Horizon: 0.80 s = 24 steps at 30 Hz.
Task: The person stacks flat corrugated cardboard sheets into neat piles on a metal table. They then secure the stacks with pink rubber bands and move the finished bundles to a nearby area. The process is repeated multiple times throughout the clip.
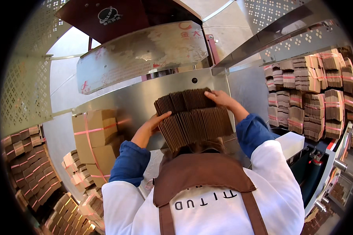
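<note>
A thick bundle of flat brown cardboard pieces (194, 123), standing on edge side by side in two rows, is between my hands over the metal worktop. My left hand (155, 123) presses its left end, with the thumb along the edge near the gap between the rows. At the far right corner, my right hand (222, 100) grips the bundle with its thumb on top. Both hands are closed on it; the fingers underneath are mostly hidden. No strap shows around this bundle.
A metal worktop (141, 94) lies beyond the bundle, below a dark red machine housing (125, 19) and a scuffed metal panel (141, 55). Strapped cardboard cartons (92, 135) stand at left. Tied cardboard bundles (306, 109) are stacked at right, more (31, 168) at far left.
</note>
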Each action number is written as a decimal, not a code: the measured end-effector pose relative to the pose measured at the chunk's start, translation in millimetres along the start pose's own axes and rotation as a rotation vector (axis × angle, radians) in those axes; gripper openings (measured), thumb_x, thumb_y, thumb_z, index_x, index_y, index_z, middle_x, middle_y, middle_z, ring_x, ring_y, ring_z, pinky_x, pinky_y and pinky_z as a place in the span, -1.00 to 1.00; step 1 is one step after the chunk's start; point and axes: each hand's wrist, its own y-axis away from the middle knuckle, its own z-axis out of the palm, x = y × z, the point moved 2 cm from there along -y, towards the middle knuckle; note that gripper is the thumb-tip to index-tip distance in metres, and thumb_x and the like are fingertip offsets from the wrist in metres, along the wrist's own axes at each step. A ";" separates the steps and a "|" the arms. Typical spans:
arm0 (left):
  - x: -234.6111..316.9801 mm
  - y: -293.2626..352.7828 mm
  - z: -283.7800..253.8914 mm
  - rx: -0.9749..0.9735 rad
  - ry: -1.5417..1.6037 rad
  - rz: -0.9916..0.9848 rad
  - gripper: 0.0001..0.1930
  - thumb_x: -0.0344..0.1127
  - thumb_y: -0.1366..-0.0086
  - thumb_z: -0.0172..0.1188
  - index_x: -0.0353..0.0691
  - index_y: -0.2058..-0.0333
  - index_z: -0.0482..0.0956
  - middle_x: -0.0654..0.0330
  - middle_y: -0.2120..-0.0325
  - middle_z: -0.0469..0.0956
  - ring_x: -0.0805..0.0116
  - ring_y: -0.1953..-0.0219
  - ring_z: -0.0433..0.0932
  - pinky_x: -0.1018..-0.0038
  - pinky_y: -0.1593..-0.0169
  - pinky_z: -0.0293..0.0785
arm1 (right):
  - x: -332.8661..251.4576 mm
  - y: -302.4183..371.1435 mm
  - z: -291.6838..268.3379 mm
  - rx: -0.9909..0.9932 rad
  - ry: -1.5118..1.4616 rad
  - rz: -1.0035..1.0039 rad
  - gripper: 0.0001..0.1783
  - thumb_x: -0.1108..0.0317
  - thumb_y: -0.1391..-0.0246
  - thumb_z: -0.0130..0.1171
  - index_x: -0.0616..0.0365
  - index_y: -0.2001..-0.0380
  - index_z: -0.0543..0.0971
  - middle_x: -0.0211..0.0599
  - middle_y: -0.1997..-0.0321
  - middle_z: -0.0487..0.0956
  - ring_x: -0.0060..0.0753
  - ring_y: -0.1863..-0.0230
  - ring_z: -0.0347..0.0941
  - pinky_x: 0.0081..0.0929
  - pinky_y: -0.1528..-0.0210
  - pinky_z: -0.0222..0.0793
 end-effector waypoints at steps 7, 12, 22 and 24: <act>32.2 -51.6 50.0 -0.002 0.003 0.075 -0.42 0.26 -0.12 0.25 -0.06 0.07 0.54 0.27 0.38 0.63 0.39 0.42 0.61 0.38 0.36 0.55 | 41.4 -52.8 -74.7 -0.122 -0.866 0.334 -0.43 -0.06 -0.25 -0.08 0.31 0.17 0.58 -0.25 0.25 0.60 -0.37 0.21 0.52 -0.39 0.19 0.43; 51.5 -47.0 72.4 0.024 -0.061 0.045 -0.42 0.25 -0.11 0.26 -0.07 0.08 0.55 0.26 0.32 0.64 0.34 0.35 0.61 0.35 0.26 0.56 | 35.7 10.9 -120.9 0.399 -0.697 0.059 -0.64 0.12 -0.27 -0.08 0.19 0.32 0.55 -0.33 0.41 0.59 -0.41 0.39 0.50 -0.43 0.29 0.45; 55.4 -42.8 78.8 0.021 -0.084 0.043 -0.42 0.28 -0.10 0.25 -0.05 0.09 0.57 0.30 0.26 0.63 0.39 0.28 0.58 0.37 0.19 0.49 | -134.3 -25.1 -87.0 -0.168 0.869 -0.395 -0.45 -0.17 0.03 0.24 0.21 0.49 0.60 -0.02 0.40 0.60 0.08 0.29 0.54 -0.10 0.26 0.44; 54.0 -45.2 76.7 0.013 -0.098 0.071 -0.35 0.27 -0.09 0.26 -0.07 -0.01 0.47 0.23 0.21 0.61 0.31 0.28 0.60 0.29 0.21 0.54 | -129.7 -53.3 -72.9 -0.275 1.057 -0.298 -0.40 -0.23 0.09 0.26 0.20 0.48 0.65 -0.03 0.39 0.61 0.06 0.24 0.56 -0.11 0.22 0.45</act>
